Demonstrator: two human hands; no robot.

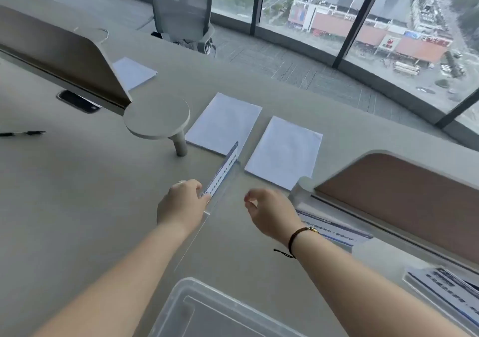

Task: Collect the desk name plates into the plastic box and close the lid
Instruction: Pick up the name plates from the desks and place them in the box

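At the far left a black pen (23, 133) lies on the surface (77, 207), and further in a small round shelf on a post (158, 118) stands beside two white sheets of paper (224, 122). Just right of that post, a clear name plate (223, 174) is gripped at its near end by the left hand (181, 203), its fingers curled round the edge; the plate appears tilted up from the surface, though blur hides whether its far end is touching. The plastic box (228, 310) sits at the bottom of the view, nearer than both hands, its clear top facing up; whether the lid is on or off cannot be told. The right hand (269, 213) hovers just right of the plate, fingers loosely curled and holding nothing. Further right, two more name plates (334, 229) are seen lying by the low brown divider (404, 194). For the step in hand, the plate is best steadied at its free end by the right hand, lifted level and brought back toward the box, so that the thin acrylic is not dragged across the paper or knocked against the post.
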